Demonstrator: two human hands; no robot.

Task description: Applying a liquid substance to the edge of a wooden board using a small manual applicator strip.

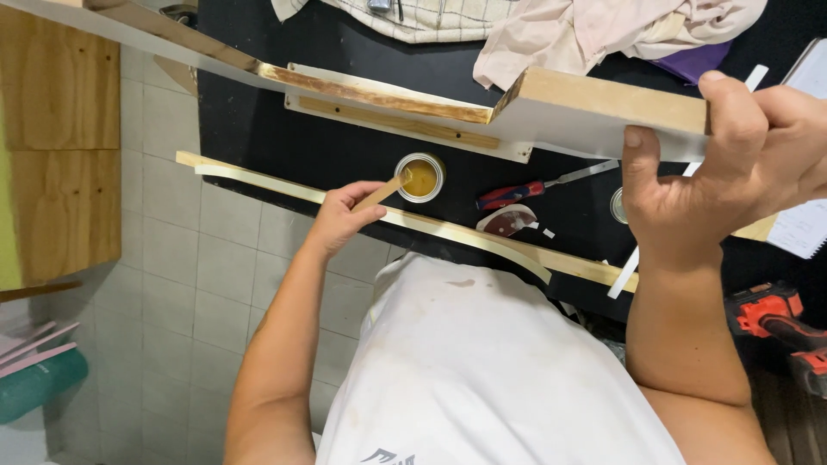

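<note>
Overhead, the left hand (pixel 345 211) pinches a flat wooden stick (pixel 385 191) whose tip dips into the open glue tin (pixel 420 177) just beside it, while the right hand (pixel 732 164) clamps the near end of a long white board (pixel 551 108) stretching leftward above the tin.

Screwdriver (pixel 538 186), red and blue handle, lay on the black table (pixel 258 129) near a small jar lid (pixel 618 205). Crumpled pale cloth (pixel 603 30) sat at the far edge beside a checked fabric (pixel 413 17). Orange drill (pixel 775 319) rested lower right. Plywood panels (pixel 56 146) stood left, over grey tiled floor (pixel 189 284).
</note>
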